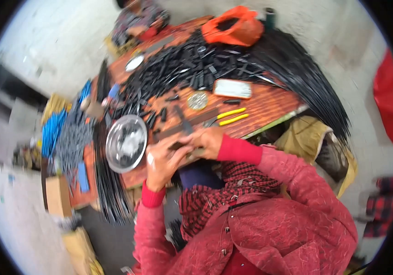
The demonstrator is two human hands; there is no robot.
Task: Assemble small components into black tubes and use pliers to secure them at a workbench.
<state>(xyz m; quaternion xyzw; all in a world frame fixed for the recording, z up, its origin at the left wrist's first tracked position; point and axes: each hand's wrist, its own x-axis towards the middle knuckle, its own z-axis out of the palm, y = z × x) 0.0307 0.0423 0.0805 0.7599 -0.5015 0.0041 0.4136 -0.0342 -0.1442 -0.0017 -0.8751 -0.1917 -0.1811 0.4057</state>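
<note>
My left hand (162, 159) and my right hand (207, 141) meet at the near edge of the table, both closed. A small dark piece between the left fingers is too blurred to name. A dark flat strip (183, 120) sticks up from the right hand's fingers and points away from me; its kind is unclear. Just beyond the right hand lie pliers with yellow handles (233, 116). Left of my left hand stands a shiny round bowl (111, 155) with clear and dark bits inside.
Black parts (173, 68) heap across the wooden table (270, 107), with an orange bag (251, 30) behind. A round dish (197, 100) and a white tray (232, 88) sit nearer. Long black strips (315, 82) hang over the right edge. Another person (137, 27) sits across.
</note>
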